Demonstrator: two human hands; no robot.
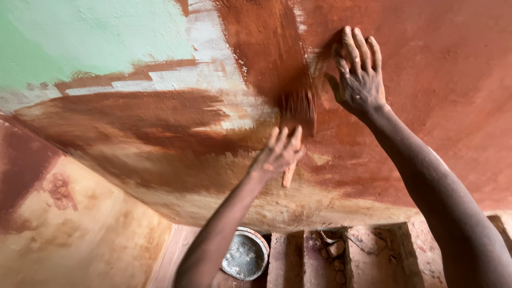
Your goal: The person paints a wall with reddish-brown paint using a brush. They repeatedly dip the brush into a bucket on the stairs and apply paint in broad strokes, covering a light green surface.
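**Count of what is in view**

Two hands: the left hand (280, 152) and the right hand (358, 77). One paintbrush (296, 114), blurred, with a pale handle. One round metal bowl (244, 255) down on the floor. Three colours show on the wall (106, 37): one pale green patch, one white streak, one broad red-brown coat. About four recessed slots (325, 256) run along the bottom; the small lumps inside them are too indistinct to count.

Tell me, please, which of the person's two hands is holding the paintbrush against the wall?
The left hand holds the brush, its bristles against the reddish-brown wall. The right hand merely rests flat there.
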